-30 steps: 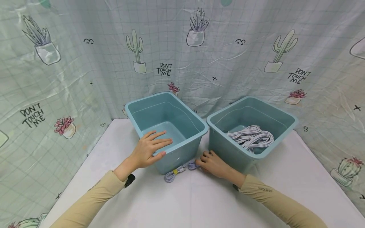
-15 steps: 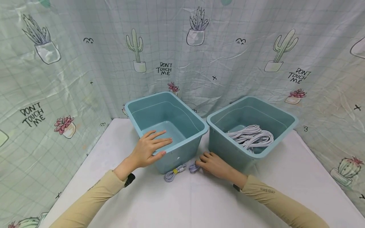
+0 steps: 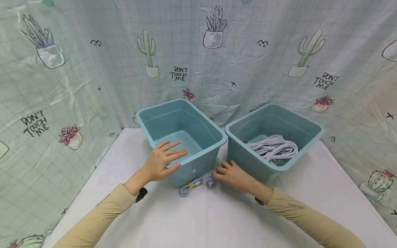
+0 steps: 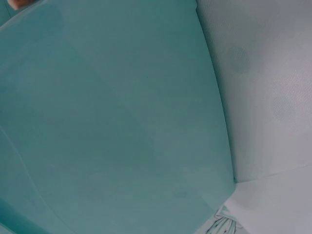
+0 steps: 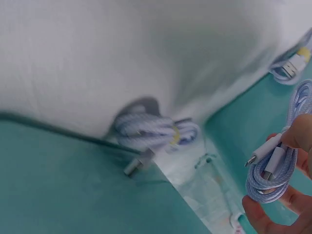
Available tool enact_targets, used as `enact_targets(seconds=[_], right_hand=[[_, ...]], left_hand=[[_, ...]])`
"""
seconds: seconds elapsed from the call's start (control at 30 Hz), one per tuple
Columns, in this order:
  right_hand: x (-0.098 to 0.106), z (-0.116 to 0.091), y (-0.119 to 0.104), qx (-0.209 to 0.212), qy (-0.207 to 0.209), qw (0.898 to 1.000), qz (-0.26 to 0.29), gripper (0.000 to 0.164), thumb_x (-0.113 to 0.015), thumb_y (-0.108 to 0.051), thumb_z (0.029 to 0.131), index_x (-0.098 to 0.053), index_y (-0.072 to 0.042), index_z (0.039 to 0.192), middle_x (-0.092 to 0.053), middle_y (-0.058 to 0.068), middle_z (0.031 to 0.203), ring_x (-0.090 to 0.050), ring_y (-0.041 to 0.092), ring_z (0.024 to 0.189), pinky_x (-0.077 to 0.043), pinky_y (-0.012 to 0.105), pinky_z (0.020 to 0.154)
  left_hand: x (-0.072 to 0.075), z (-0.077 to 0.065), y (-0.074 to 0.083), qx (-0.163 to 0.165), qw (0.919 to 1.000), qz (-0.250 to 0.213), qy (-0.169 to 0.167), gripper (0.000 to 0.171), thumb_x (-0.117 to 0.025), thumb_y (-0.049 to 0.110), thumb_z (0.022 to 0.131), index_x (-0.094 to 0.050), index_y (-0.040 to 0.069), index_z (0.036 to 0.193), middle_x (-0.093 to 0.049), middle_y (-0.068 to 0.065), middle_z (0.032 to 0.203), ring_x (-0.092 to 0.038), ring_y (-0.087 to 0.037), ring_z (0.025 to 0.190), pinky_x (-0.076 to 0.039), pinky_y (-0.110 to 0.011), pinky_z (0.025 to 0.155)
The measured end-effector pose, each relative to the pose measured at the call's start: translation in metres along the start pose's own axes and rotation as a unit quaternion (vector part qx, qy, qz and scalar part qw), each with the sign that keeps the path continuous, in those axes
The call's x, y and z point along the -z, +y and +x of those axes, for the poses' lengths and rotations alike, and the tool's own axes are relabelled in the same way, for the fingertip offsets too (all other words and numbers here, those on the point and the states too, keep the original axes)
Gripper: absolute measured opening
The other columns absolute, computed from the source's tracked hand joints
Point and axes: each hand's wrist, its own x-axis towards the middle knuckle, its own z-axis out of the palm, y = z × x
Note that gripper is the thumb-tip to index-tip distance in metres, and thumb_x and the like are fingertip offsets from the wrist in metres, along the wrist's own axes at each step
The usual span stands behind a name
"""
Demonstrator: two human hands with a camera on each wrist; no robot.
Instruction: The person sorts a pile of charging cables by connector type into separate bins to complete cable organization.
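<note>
My right hand pinches a coiled pale-lilac charging cable, low between two teal bins. In the right wrist view this coiled cable shows two metal plugs, with my thumb laid over it. My left hand rests with spread fingers over the near rim of the left bin; only a bit of it shows in the left wrist view. A second coiled cable with a yellow tie lies on the table against the left bin. Another yellow-tied coil, blurred, lies by a bin wall in the right wrist view.
The right bin holds a heap of white cables. No cables show in the left bin. Both stand on a white-covered table, their rims nearly meeting. A cactus-print curtain surrounds the table.
My right hand has shifted slightly, turning the pinched cable coil so that it hangs a little differently below the fingertips. The left hand has stayed on the bin's rim.
</note>
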Motion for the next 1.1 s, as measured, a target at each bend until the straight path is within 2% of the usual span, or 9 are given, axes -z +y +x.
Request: enact_targets(seconds=[0.17, 0.33, 0.57, 0.73, 1.1], right_hand=[[0.013, 0.000, 0.004, 0.002, 0.010, 1.000, -0.001, 0.031, -0.065, -0.018, 0.078, -0.051, -0.028, 0.103, -0.052, -0.007, 0.089, -0.036, 0.013, 0.075, -0.024, 0.027, 0.058], [0.025, -0.001, 0.009, 0.002, 0.009, 1.000, 0.007, 0.032, -0.066, -0.018, 0.078, -0.051, -0.027, 0.104, -0.053, -0.007, 0.088, -0.035, 0.013, 0.074, -0.023, 0.027, 0.059], [0.050, 0.000, 0.019, -0.007, -0.002, 1.000, 0.008, 0.034, -0.067, -0.014, 0.078, -0.052, -0.027, 0.106, -0.055, -0.007, 0.089, -0.040, 0.013, 0.076, -0.028, 0.026, 0.060], [0.070, 0.000, 0.027, -0.010, 0.003, 1.000, 0.015, 0.033, -0.068, -0.015, 0.077, -0.052, -0.026, 0.104, -0.055, -0.007, 0.089, -0.042, 0.014, 0.079, -0.031, 0.025, 0.059], [0.105, -0.001, 0.044, -0.023, 0.022, 0.999, 0.044, 0.043, -0.072, -0.010, 0.072, -0.054, -0.024, 0.109, -0.055, -0.005, 0.094, -0.045, 0.015, 0.086, -0.036, 0.027, 0.062]], left_hand=[[-0.001, -0.001, -0.001, 0.005, 1.0000, -0.002, -0.001, 0.040, -0.038, 0.039, 0.092, -0.061, 0.018, 0.116, -0.064, 0.003, 0.113, -0.051, -0.024, 0.117, -0.036, -0.048, 0.097], [-0.002, -0.001, -0.001, 0.002, 1.0000, 0.000, 0.000, 0.044, -0.033, 0.042, 0.093, -0.061, 0.018, 0.116, -0.064, 0.003, 0.113, -0.051, -0.025, 0.117, -0.037, -0.049, 0.096], [-0.002, -0.001, -0.001, 0.002, 1.0000, 0.002, -0.001, 0.042, -0.035, 0.040, 0.093, -0.061, 0.018, 0.116, -0.064, 0.003, 0.112, -0.051, -0.025, 0.117, -0.036, -0.049, 0.097], [-0.001, -0.001, -0.001, 0.002, 1.0000, 0.002, 0.000, 0.039, -0.038, 0.038, 0.091, -0.061, 0.018, 0.116, -0.065, 0.003, 0.112, -0.051, -0.025, 0.116, -0.036, -0.049, 0.096], [-0.002, -0.002, -0.001, 0.004, 1.0000, 0.004, -0.002, 0.038, -0.041, 0.036, 0.090, -0.061, 0.018, 0.116, -0.065, 0.003, 0.112, -0.051, -0.025, 0.117, -0.035, -0.048, 0.098]])
